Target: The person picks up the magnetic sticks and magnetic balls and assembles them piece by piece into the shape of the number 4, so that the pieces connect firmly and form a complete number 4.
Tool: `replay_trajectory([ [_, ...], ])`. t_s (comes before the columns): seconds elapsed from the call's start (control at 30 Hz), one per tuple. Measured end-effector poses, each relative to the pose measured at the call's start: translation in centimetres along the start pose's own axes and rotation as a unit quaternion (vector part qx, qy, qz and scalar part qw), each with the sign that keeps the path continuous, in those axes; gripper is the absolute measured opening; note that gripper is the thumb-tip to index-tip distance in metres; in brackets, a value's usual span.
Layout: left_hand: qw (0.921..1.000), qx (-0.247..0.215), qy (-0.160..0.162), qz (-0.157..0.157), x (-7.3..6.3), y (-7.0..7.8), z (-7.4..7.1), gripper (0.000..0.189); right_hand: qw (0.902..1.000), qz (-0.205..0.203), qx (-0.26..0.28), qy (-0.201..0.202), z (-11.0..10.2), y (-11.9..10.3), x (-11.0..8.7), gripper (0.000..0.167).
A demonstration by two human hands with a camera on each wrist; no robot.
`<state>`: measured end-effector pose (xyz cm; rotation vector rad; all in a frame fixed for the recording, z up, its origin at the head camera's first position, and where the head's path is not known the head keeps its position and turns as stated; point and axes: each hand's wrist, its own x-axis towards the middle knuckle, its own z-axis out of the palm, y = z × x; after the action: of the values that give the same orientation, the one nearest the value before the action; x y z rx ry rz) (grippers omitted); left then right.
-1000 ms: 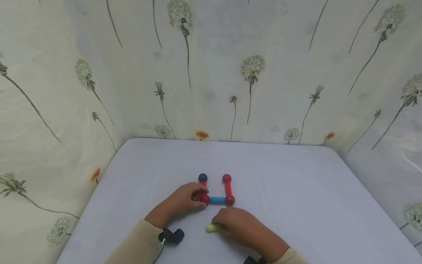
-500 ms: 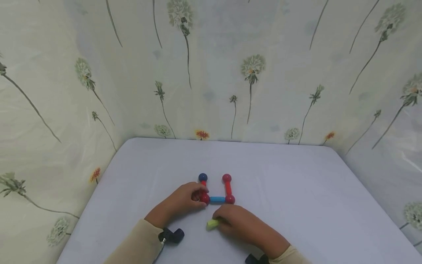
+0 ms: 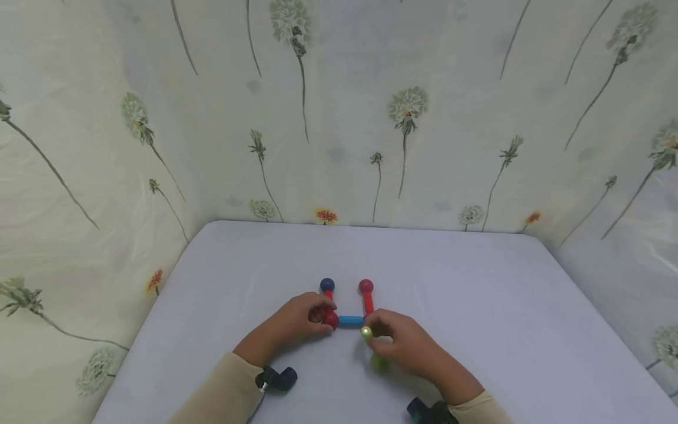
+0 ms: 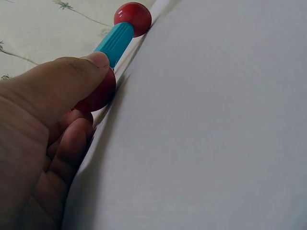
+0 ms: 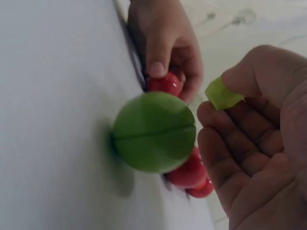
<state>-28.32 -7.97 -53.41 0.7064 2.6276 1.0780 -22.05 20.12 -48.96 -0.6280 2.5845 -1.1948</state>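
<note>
My left hand [image 3: 296, 318] grips the near-left red ball [image 3: 330, 319] of a U-shaped figure of magnetic-looking rods and balls. In the left wrist view the thumb lies against that ball and the end of the blue rod [image 4: 115, 44]. My right hand [image 3: 405, 343] pinches a short yellow-green rod [image 5: 223, 93] between thumb and fingers, its shiny round end [image 3: 366, 333] facing up. Below that hand is a green ball [image 5: 154, 132], slightly blurred and looking separate from the rod. The figure's near-right red ball [image 5: 189, 171] is hidden behind my right fingers in the head view.
Two red rods reach away from me, one ending in a dark blue ball [image 3: 327, 285], the other in a red ball [image 3: 366, 286]. A white-covered table [image 3: 477, 282] lies beneath, with flower-printed cloth [image 3: 339, 118] behind it and at the sides.
My right hand has moved right and slightly away from me, turning the yellow-green rod so its end shows. The green ball has come into sight below it. My left hand stays put.
</note>
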Motion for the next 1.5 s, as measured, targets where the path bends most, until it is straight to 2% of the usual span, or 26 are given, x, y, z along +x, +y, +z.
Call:
replay_trajectory([
  [0.1,1.0000,0.001,0.000,-0.003,0.0,0.1,0.0,0.042,0.9998,0.006,0.020,-0.003,-0.6,0.3,-0.3,0.022],
  [0.43,1.0000,0.001,-0.001,0.005,0.0,0.2,-0.1,0.042,0.9987,0.036,0.025,-0.026,-1.5,0.9,-1.1,0.025],
  [0.73,1.0000,0.002,0.001,0.000,-0.1,0.3,0.0,0.042,0.9992,0.002,0.016,-0.036,-1.2,1.3,-1.6,0.026],
  [1.1,1.0000,0.005,0.001,0.003,0.0,0.3,0.0,0.042,0.9990,0.006,0.008,-0.044,-1.2,1.4,-1.5,0.029],
  [1.5,1.0000,0.002,0.001,-0.008,0.0,0.5,0.1,0.044,0.9974,0.065,0.027,-0.014,-0.9,2.0,-1.0,0.026],
])
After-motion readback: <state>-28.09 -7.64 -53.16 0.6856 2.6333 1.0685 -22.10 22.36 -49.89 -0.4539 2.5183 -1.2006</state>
